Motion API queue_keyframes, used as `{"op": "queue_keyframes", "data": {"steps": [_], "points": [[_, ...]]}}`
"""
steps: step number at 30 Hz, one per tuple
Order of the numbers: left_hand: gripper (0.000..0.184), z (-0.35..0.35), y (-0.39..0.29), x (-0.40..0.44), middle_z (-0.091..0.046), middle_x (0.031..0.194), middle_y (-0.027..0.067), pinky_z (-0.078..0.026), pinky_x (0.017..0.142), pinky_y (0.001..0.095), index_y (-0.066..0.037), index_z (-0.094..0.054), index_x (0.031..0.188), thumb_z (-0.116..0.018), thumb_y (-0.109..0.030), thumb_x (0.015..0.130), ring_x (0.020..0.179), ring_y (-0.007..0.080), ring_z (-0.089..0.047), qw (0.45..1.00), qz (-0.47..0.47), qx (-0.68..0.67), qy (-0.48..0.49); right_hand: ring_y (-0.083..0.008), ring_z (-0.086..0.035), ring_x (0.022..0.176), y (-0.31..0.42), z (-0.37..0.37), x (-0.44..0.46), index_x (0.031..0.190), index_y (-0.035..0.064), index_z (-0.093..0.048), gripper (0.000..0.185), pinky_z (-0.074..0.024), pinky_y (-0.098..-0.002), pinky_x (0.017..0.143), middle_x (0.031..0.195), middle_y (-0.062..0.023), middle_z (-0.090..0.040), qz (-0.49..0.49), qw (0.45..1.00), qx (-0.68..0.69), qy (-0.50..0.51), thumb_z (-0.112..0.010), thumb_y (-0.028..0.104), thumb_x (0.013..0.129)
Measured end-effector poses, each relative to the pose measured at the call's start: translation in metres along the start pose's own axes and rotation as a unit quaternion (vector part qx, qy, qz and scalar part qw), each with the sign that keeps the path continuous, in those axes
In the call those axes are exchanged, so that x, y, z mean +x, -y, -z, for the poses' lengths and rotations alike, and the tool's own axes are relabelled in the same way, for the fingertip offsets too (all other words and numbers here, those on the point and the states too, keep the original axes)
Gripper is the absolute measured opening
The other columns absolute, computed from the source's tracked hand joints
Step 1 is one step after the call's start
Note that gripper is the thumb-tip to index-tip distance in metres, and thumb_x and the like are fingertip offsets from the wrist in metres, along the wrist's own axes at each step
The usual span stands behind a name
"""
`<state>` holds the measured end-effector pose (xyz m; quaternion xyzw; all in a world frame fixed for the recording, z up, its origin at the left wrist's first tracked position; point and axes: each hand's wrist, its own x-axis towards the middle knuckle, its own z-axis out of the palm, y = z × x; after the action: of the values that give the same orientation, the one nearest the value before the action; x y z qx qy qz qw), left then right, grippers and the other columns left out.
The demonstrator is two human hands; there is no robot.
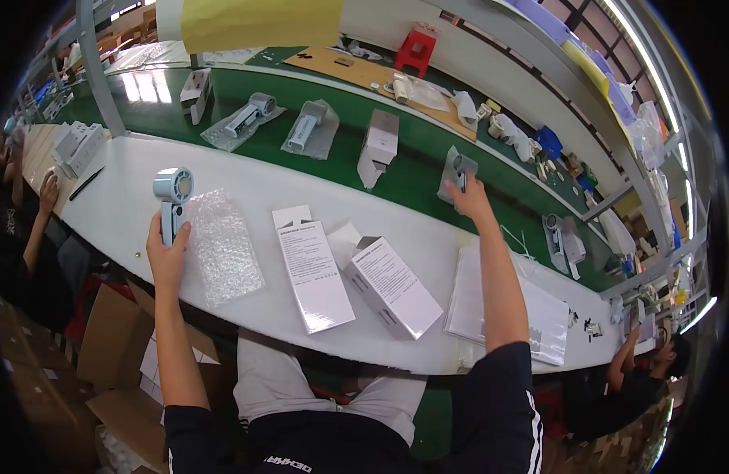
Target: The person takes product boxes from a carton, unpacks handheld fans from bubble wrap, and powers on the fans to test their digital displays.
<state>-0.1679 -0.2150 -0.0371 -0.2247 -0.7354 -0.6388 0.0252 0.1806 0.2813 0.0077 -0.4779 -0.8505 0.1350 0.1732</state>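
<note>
My left hand [168, 249] is closed around the handle of a light blue handheld fan [173, 188], held upright above the white table with its round head on top. Just right of it lies a flat bubble-wrap bag [224, 249]. On the green conveyor belt, my right hand [470, 197] is stretched out with its fingers closed on a grey handheld fan [462, 164] in clear wrap. My fingers hide part of that fan. Between my arms, two white printed boxes [315, 276] [397, 288] lie on the table with their flaps open.
Along the belt [340, 162] are wrapped fans [246, 118] [305, 130] and an upright white box [378, 144]. White sheets [542, 320] lie under my right forearm. A black pen [86, 182] lies at left. Co-workers sit at both ends; an open carton [115, 332] stands below left.
</note>
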Motion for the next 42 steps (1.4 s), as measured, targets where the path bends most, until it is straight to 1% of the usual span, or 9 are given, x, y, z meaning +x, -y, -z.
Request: {"op": "queue_keyframes", "data": {"steps": [3, 5, 7, 13, 18, 23, 31, 39, 42], "points": [[0.036, 0.004, 0.002, 0.000, -0.056, 0.081, -0.0020, -0.041, 0.056, 0.0220, -0.001, -0.058, 0.120, -0.071, -0.012, 0.088, 0.066, 0.0061, -0.049, 1.000, 0.004, 0.007, 0.016, -0.0372, -0.047, 0.133, 0.061, 0.047, -0.104, 0.144, 0.0027, -0.044, 0.073, -0.0411, -0.0419, 0.107, 0.140, -0.0311, -0.047, 0.163, 0.958, 0.195, 0.135, -0.072, 0.039, 0.087], [0.034, 0.004, -0.004, -0.005, -0.056, 0.080, -0.0025, -0.040, 0.055, 0.0217, -0.002, -0.058, 0.119, -0.070, -0.011, 0.089, 0.064, 0.0058, -0.048, 1.000, 0.022, -0.011, 0.011, -0.0367, -0.047, 0.132, 0.095, 0.083, -0.189, 0.146, 0.0046, -0.042, 0.077, -0.0427, -0.0419, 0.105, 0.144, -0.0295, -0.043, 0.262, 0.936, 0.105, 0.210, -0.075, 0.037, 0.084], [0.032, -0.002, -0.007, -0.003, -0.055, 0.078, -0.0030, -0.039, 0.055, 0.0212, -0.003, -0.059, 0.117, -0.070, -0.011, 0.089, 0.063, 0.0053, -0.048, 0.999, 0.019, -0.027, 0.005, -0.0382, -0.049, 0.128, 0.118, 0.092, -0.254, 0.145, 0.0044, -0.042, 0.079, -0.0442, -0.0407, 0.104, 0.148, -0.0269, -0.038, 0.299, 0.931, -0.143, 0.152, -0.077, 0.032, 0.081], [0.029, -0.002, 0.000, -0.003, -0.054, 0.076, -0.0040, -0.036, 0.054, 0.0202, -0.003, -0.059, 0.115, -0.070, -0.012, 0.090, 0.061, 0.0037, -0.045, 0.999, 0.022, -0.034, 0.004, -0.0411, -0.052, 0.120, 0.093, 0.072, -0.277, 0.145, 0.0089, -0.042, 0.076, -0.0489, -0.0445, 0.095, 0.135, -0.0225, -0.045, 0.182, 0.969, 0.125, 0.111, -0.076, 0.023, 0.079], [0.025, -0.001, -0.005, -0.007, -0.053, 0.074, -0.0039, -0.036, 0.053, 0.0211, -0.004, -0.059, 0.111, -0.070, -0.012, 0.089, 0.060, 0.0042, -0.046, 1.000, 0.008, -0.016, 0.007, -0.0255, -0.058, 0.109, 0.061, 0.092, -0.247, 0.126, 0.0076, -0.060, 0.057, -0.0505, -0.0306, 0.076, 0.125, -0.0152, -0.054, 0.178, 0.960, 0.216, 0.008, -0.077, 0.011, 0.071], [0.021, -0.002, 0.000, -0.002, -0.052, 0.073, -0.0042, -0.034, 0.051, 0.0214, -0.004, -0.058, 0.107, -0.069, -0.012, 0.090, 0.057, 0.0040, -0.043, 1.000, -0.007, -0.019, 0.006, -0.0255, -0.059, 0.103, 0.032, 0.105, -0.190, 0.120, 0.0078, -0.061, 0.053, -0.0508, -0.0311, 0.073, 0.125, -0.0133, -0.054, 0.164, 0.957, 0.148, -0.186, -0.079, 0.012, 0.070], [0.021, -0.001, 0.008, 0.006, -0.051, 0.069, -0.0027, -0.034, 0.048, 0.0218, -0.003, -0.057, 0.106, -0.069, -0.013, 0.091, 0.054, 0.0051, -0.045, 0.998, 0.016, -0.065, -0.009, -0.0399, -0.052, 0.116, -0.090, 0.037, -0.048, 0.121, 0.0055, -0.057, 0.054, -0.0455, -0.0446, 0.098, 0.123, -0.0214, -0.052, 0.009, 0.939, 0.037, -0.342, -0.076, 0.014, 0.071], [0.024, 0.000, 0.006, 0.005, -0.052, 0.071, -0.0031, -0.035, 0.048, 0.0213, -0.003, -0.057, 0.109, -0.069, -0.014, 0.091, 0.055, 0.0050, -0.046, 0.998, 0.019, -0.061, 0.011, -0.0445, -0.040, 0.130, -0.078, 0.010, -0.053, 0.136, 0.0077, -0.044, 0.073, -0.0456, -0.0515, 0.100, 0.143, -0.0260, -0.038, -0.094, 0.958, -0.125, -0.241, -0.080, 0.026, 0.075], [0.026, 0.001, 0.006, 0.002, -0.052, 0.071, -0.0033, -0.035, 0.049, 0.0210, -0.003, -0.057, 0.111, -0.069, -0.014, 0.091, 0.055, 0.0048, -0.046, 0.997, 0.030, -0.073, 0.011, -0.0413, -0.045, 0.128, -0.043, 0.028, -0.069, 0.133, 0.0066, -0.048, 0.067, -0.0468, -0.0473, 0.099, 0.139, -0.0235, -0.044, -0.002, 0.955, -0.141, -0.262, -0.079, 0.029, 0.077]]}}
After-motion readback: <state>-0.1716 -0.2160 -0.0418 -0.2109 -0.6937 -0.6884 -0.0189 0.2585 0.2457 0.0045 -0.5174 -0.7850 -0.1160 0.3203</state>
